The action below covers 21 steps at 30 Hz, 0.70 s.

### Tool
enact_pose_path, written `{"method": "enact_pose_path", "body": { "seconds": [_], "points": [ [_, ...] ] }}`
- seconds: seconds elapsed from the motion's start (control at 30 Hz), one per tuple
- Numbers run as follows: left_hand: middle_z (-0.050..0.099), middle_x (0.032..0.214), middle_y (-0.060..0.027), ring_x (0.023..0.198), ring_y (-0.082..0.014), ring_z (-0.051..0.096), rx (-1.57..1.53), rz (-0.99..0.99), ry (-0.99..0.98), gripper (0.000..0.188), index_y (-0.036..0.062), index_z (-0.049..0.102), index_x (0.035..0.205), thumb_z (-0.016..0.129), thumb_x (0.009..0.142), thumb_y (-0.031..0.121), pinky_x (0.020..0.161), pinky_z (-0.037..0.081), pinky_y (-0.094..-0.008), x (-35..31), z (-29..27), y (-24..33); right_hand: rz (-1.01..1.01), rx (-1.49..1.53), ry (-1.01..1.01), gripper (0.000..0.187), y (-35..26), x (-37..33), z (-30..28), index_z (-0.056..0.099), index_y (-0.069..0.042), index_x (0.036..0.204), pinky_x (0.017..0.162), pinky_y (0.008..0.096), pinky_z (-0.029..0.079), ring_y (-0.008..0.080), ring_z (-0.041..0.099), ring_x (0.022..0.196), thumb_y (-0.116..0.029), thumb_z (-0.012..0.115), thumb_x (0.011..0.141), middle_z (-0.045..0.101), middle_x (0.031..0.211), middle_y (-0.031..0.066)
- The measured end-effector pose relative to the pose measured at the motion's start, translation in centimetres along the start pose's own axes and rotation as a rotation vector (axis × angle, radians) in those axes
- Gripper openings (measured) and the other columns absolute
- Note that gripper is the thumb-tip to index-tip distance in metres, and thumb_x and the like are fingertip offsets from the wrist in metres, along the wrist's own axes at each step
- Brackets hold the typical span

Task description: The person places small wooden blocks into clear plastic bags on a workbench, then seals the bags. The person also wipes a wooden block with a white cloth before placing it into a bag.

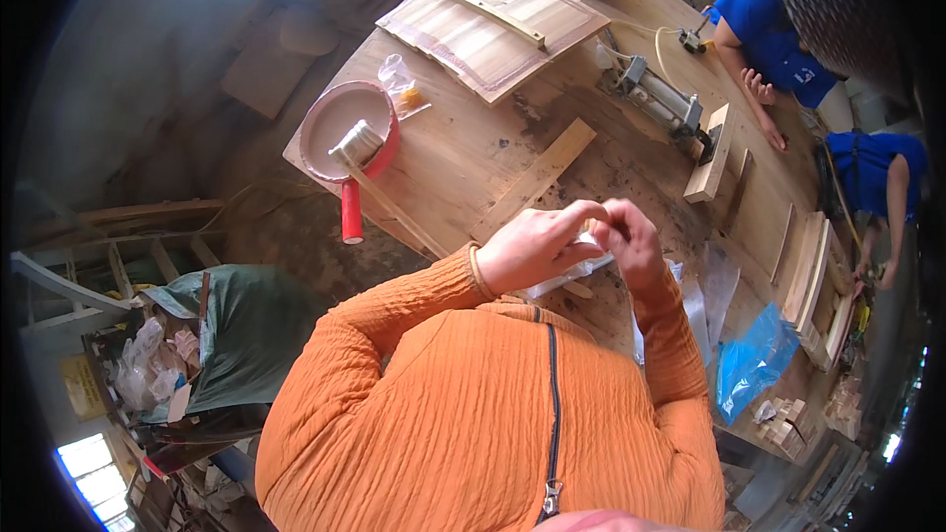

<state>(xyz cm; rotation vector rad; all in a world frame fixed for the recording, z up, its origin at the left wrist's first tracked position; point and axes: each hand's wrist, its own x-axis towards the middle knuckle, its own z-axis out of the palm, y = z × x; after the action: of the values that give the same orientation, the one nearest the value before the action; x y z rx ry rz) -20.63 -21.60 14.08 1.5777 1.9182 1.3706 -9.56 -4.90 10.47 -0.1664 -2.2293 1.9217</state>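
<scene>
Both my hands are raised in front of my chest, above the near edge of the wooden workbench. The fingers of my left hand are curled, and their tips meet the fingers of my right hand. Both hands are closed, and whatever they pinch is too small or hidden to make out. Clear plastic bags lie on the bench beneath and right of them. Left of the hands, a red-handled pan holds a whitish coating and a white-headed brush with a long wooden handle.
A slatted wood panel with a batten across it lies at the far side. A pneumatic tool, wooden strips and a blue plastic bag also sit there. Two people in blue are at the right.
</scene>
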Motion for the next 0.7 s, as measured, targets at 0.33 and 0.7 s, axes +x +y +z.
{"method": "enact_pose_path", "body": {
  "seconds": [0.33,0.7],
  "points": [
    [0.053,0.062,-0.0077,0.055,-0.0231,0.055,-0.066,0.045,-0.029,0.022,0.0069,0.058,0.098,0.068,0.080,0.014,0.052,0.044,-0.0315,0.7,1.2,4.2,-0.318,0.335,0.076,0.021,-2.3,-4.3,-0.7,0.047,-0.005,0.102,0.058,0.0215,0.045,0.0086,0.052,0.065,-0.001,0.061,0.086,0.058,0.086,0.0067],
    [0.059,0.077,0.0008,0.075,-0.0067,0.054,-0.876,-0.150,0.040,0.011,-0.0003,0.061,0.088,0.061,0.088,0.011,0.065,0.045,-0.0224,3.6,4.9,11.4,-0.032,0.972,-0.310,0.029,2.2,-5.2,-4.9,0.048,-0.009,0.101,0.058,0.0232,0.045,0.0092,0.052,0.065,-0.035,0.055,0.091,0.055,0.075,0.0019]
  ]
}}
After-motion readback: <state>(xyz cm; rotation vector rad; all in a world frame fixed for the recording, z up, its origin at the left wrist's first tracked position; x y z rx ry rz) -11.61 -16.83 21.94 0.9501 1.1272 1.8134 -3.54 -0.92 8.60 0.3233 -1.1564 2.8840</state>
